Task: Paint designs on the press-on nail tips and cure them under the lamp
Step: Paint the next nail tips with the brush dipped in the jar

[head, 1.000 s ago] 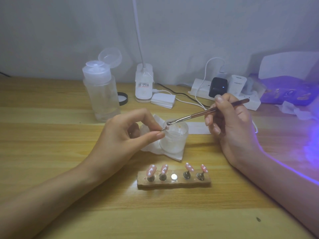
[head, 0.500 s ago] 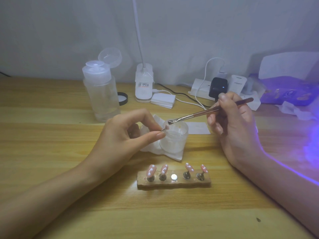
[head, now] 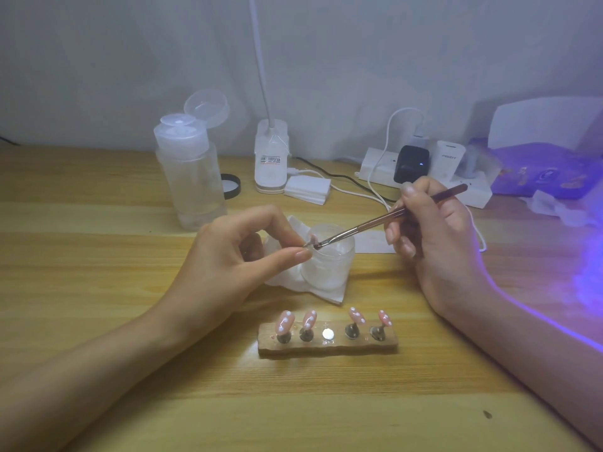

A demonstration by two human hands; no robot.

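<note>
My left hand [head: 235, 256] pinches a small pink nail tip [head: 312, 239] on its peg between thumb and forefinger, over a frosted jar [head: 329, 265]. My right hand [head: 434, 233] grips a thin brush [head: 385, 220] like a pen; its tip touches the held nail tip. In front stands a wooden holder [head: 328, 344] with several pink nail tips [head: 285, 321] dotted white and one bare metal spot in the middle. The curing lamp [head: 548, 125] glows purple at the far right.
A clear pump bottle [head: 189, 171] with its lid flipped up stands back left, beside a black cap [head: 231, 185]. A white desk lamp base [head: 270, 158], a power strip [head: 424, 177] with plugs and cables, and tissue [head: 293, 282] under the jar lie behind.
My right hand has lowered the brush, so its tip now rests on the nail tip held by my left hand. The left hand has barely moved.
</note>
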